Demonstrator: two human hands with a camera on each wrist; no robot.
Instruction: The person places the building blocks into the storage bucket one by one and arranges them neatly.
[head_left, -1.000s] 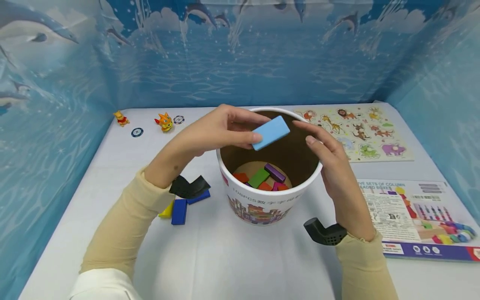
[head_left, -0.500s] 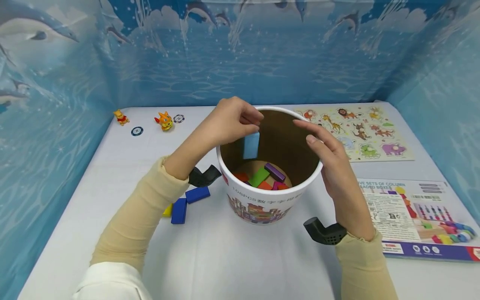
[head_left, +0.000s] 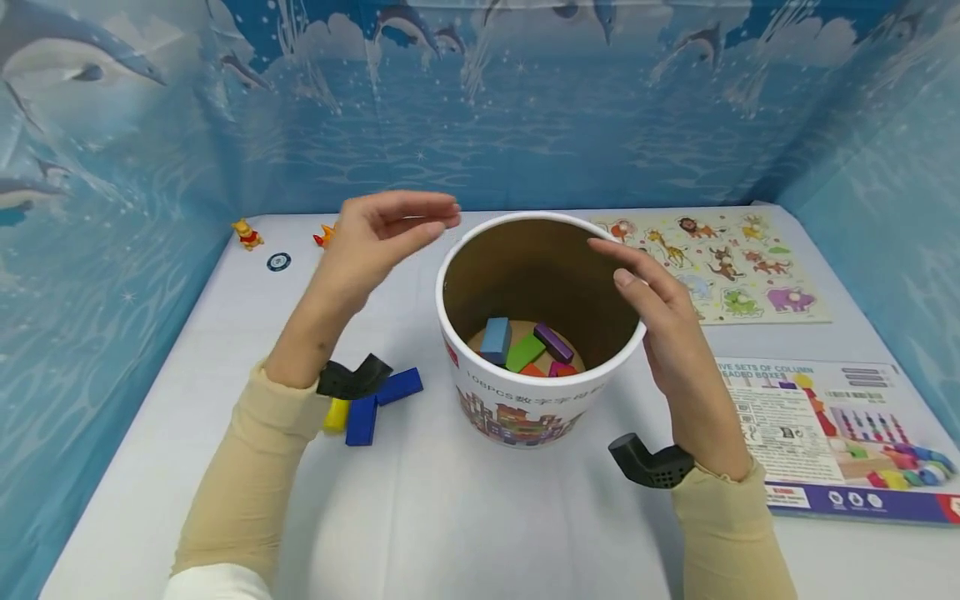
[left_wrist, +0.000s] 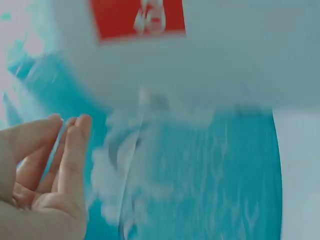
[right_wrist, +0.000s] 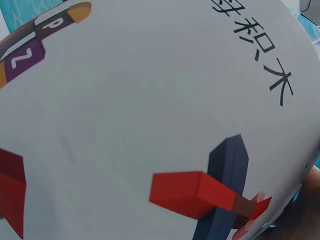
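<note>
A white bucket (head_left: 517,396) with printed blocks and letters on its wall stands upright mid-table. On its floor lie a light blue block (head_left: 495,340), a green block (head_left: 525,353), a purple block (head_left: 553,342) and some red and magenta pieces. My left hand (head_left: 378,237) hovers left of the rim with nothing in it; thumb and fingers reach forward with a gap between them. In the left wrist view that hand (left_wrist: 55,175) is likewise bare. At the bucket's right side my right hand (head_left: 660,312) rests by the rim, fingers loosely extended over it.
Two dark blue blocks (head_left: 362,420) and a yellow piece (head_left: 337,416) lie left of the bucket. Farther back are a small bear figure (head_left: 247,235), a chip (head_left: 279,262) and an orange toy partly hidden by my hand. An animal puzzle board (head_left: 723,267) and flat box (head_left: 832,433) lie right.
My left hand turned the light blue block on end, lowered it into the bucket and let go, then drew back left. The right hand stayed in place.
</note>
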